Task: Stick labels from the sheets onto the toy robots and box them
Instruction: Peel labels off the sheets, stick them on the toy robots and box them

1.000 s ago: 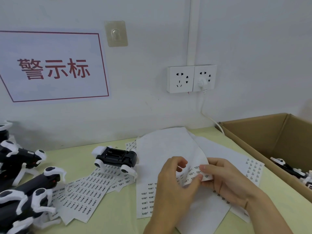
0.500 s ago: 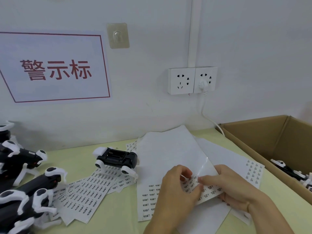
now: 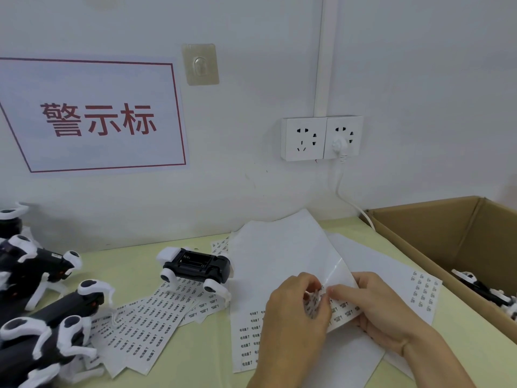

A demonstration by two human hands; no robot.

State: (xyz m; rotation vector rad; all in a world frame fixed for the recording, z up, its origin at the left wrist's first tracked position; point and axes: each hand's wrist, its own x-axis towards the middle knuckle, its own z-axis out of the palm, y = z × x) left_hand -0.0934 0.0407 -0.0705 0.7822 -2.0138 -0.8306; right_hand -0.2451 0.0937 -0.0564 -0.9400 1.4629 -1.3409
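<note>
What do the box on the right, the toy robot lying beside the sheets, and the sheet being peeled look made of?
Box: corrugated cardboard by its look, brown and matte, with a folded flap. Toy robot: likely hard moulded plastic, black body, white legs, slight sheen. Label sheet: paper with a glossy backing, judging by the glare at the fold.

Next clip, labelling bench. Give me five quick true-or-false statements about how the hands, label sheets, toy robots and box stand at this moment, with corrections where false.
1. Both hands are at the same label sheet. True: the left hand and right hand pinch at it.
2. The cardboard box holds no toys. False: a black and white toy lies inside.
3. A toy robot lies belly up beside the sheets. True.
4. Both wall sockets are free. False: a white plug sits in the right socket.
5. The waiting toy robots are grouped at the right. False: they are at the left.
</note>
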